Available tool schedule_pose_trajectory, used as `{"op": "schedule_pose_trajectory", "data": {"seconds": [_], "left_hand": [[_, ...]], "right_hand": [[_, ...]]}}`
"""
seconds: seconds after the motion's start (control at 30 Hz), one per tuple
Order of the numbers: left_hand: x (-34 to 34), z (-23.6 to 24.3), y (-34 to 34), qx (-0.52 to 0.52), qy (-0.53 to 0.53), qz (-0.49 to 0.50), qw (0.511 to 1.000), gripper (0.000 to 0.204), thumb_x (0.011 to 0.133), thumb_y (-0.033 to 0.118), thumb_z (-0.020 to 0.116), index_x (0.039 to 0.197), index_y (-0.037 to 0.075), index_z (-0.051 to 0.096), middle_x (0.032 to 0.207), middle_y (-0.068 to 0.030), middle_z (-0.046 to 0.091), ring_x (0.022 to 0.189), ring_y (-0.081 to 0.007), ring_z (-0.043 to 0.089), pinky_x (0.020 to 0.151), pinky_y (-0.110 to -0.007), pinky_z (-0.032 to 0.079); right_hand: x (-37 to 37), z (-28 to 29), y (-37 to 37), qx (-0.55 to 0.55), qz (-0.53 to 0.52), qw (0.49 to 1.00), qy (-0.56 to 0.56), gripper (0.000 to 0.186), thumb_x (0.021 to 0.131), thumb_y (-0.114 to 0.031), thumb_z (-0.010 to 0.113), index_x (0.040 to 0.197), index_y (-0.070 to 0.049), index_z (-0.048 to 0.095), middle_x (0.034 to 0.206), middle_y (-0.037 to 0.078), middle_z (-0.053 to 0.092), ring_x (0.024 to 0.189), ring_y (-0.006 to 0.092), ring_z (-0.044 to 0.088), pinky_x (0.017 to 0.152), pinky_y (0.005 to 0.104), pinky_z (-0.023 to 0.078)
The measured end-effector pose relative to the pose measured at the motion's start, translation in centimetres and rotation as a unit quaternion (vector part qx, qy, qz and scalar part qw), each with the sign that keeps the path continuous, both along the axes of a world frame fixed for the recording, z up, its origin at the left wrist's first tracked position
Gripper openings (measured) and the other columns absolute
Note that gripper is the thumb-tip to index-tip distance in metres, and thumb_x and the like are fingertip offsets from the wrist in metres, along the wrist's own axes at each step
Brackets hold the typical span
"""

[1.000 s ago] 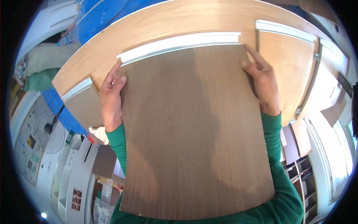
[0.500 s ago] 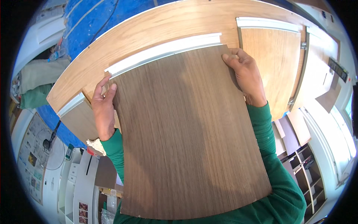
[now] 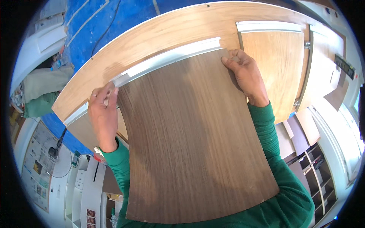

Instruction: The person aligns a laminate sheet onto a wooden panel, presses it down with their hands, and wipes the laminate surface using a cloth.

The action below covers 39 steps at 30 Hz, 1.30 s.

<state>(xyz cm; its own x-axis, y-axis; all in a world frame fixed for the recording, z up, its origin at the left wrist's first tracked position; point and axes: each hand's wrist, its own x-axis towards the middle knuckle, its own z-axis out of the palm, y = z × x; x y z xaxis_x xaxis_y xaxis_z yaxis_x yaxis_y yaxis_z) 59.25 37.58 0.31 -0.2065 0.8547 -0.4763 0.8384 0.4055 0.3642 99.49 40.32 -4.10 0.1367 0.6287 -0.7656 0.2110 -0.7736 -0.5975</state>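
Observation:
A brown wood-grain panel (image 3: 190, 140) lies in front of me, its near edge against my body. Along its far edge runs a white strip with a raised lip (image 3: 171, 53). My left hand (image 3: 103, 114) is at the far left corner, thumb and fingers pinched round the left end of the strip. My right hand (image 3: 247, 76) grips the far right corner of the panel, thumb on top and fingers curled at the edge. The undersides of the panel and the right fingertips are hidden.
A light wood board (image 3: 159, 28) spans behind the panel. To the right are a light door panel with a white strip (image 3: 272, 72) and a metal hinge (image 3: 307, 45). Another strip-edged panel (image 3: 83, 123) is at left. A blue sheet (image 3: 131, 22) lies beyond; a shelf unit (image 3: 319, 174) stands lower right.
My left hand has moved from the panel's left edge onto the end of the white strip, its thumb off the panel face. My right hand keeps its grip on the corner. The view has shifted slightly.

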Motion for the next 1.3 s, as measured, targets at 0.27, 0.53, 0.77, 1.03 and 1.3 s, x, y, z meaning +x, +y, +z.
{"op": "schedule_pose_trajectory", "data": {"seconds": [0.27, 0.53, 0.77, 1.03, 1.3], "left_hand": [[10.3, -1.7, 5.4, 0.041, -0.283, -0.329, 0.900, 0.051, 0.103, -0.003, 0.061, 0.153, 0.006, 0.063, 0.150, -0.0180, 0.066, 0.138, -0.0372, 0.062, 0.117, -0.043, 0.049], [12.0, -4.0, 5.7, 0.015, -0.301, -0.336, 0.892, 0.059, 0.100, -0.008, 0.061, 0.158, 0.003, 0.057, 0.155, -0.0191, 0.062, 0.144, -0.0392, 0.056, 0.121, -0.045, 0.045], [11.6, -4.3, 5.3, 0.046, -0.298, -0.358, 0.884, 0.062, 0.097, -0.010, 0.062, 0.158, 0.004, 0.058, 0.155, -0.0172, 0.063, 0.143, -0.0402, 0.056, 0.121, -0.045, 0.045], [11.2, -3.9, 5.2, 0.084, -0.205, -0.434, 0.873, 0.055, 0.096, -0.007, 0.064, 0.149, 0.005, 0.067, 0.159, -0.0091, 0.063, 0.142, -0.0325, 0.057, 0.116, -0.045, 0.045], [7.4, -5.4, 4.6, 0.136, -0.179, -0.386, 0.895, 0.050, 0.096, 0.002, 0.075, 0.145, 0.008, 0.072, 0.137, -0.0137, 0.071, 0.111, -0.0315, 0.069, 0.098, -0.042, 0.056]], "right_hand": [[-0.5, 0.6, 0.6, 0.012, -0.027, 1.000, 0.011, 0.023, 0.102, -0.021, 0.075, 0.105, 0.002, 0.072, 0.079, -0.002, 0.064, 0.072, 0.0069, 0.055, 0.066, 0.0263, 0.046], [-0.4, -0.5, 0.4, 0.009, -0.059, 0.998, 0.018, 0.021, 0.101, -0.019, 0.077, 0.096, 0.000, 0.071, 0.077, -0.004, 0.060, 0.070, 0.0056, 0.049, 0.063, 0.0261, 0.040], [-0.4, -1.3, 0.1, 0.017, -0.077, 0.996, 0.030, 0.019, 0.100, -0.017, 0.077, 0.097, 0.000, 0.072, 0.078, -0.004, 0.062, 0.071, 0.0062, 0.050, 0.065, 0.0259, 0.041], [-0.7, -0.7, 0.8, -0.003, -0.055, 0.998, 0.007, 0.021, 0.101, -0.018, 0.078, 0.097, 0.001, 0.072, 0.076, -0.005, 0.061, 0.069, 0.0055, 0.049, 0.063, 0.0239, 0.040], [-1.4, -1.3, 1.2, -0.001, -0.058, 0.998, 0.006, 0.024, 0.100, -0.021, 0.081, 0.092, -0.001, 0.070, 0.073, -0.007, 0.058, 0.064, 0.0035, 0.045, 0.057, 0.0233, 0.037]]}}
